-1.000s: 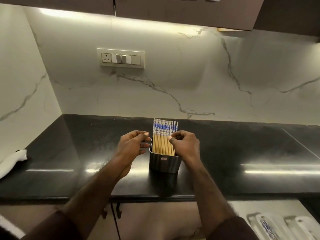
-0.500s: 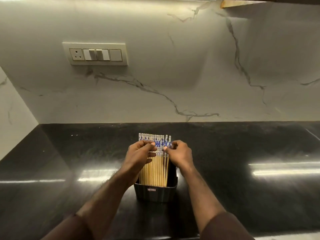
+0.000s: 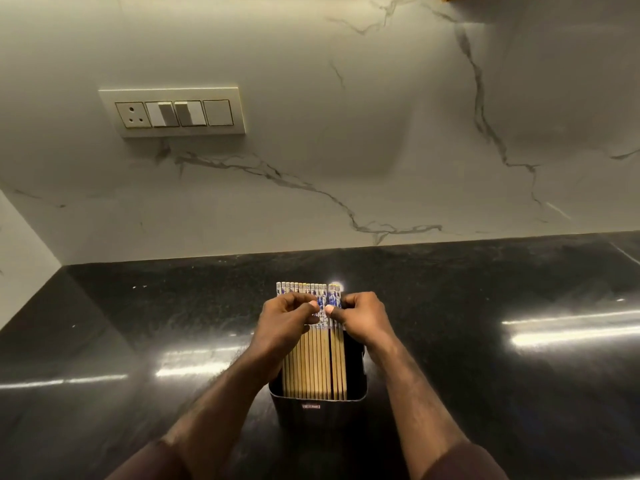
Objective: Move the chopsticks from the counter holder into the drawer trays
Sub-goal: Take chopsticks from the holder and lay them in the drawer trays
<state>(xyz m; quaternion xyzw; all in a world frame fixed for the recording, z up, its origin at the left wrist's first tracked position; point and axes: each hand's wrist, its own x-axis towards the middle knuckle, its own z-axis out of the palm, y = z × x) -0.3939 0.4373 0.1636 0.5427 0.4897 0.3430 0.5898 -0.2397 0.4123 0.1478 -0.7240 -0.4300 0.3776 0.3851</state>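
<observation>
Chopsticks (image 3: 311,344) are standing packed in the black holder (image 3: 317,410) on the tabletop (image 3: 485,375), my left hand (image 3: 289,320) and right hand (image 3: 362,315) pinching their patterned tops; lifting only some risks tipping the holder and scattering the rest.

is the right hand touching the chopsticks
Touching. The head view shows the right hand with thumb and fingers pinching the rightmost few chopsticks, parted by a thin gap from the rest.

Illumination dim and warm, falling from above onto the marble backsplash (image 3: 346,133). Strong streaked glare on the black counter (image 3: 519,306), left and right. Wide-angle bowing at the frame edges. Focus slightly soft throughout; foreground forearms shadowed.
</observation>
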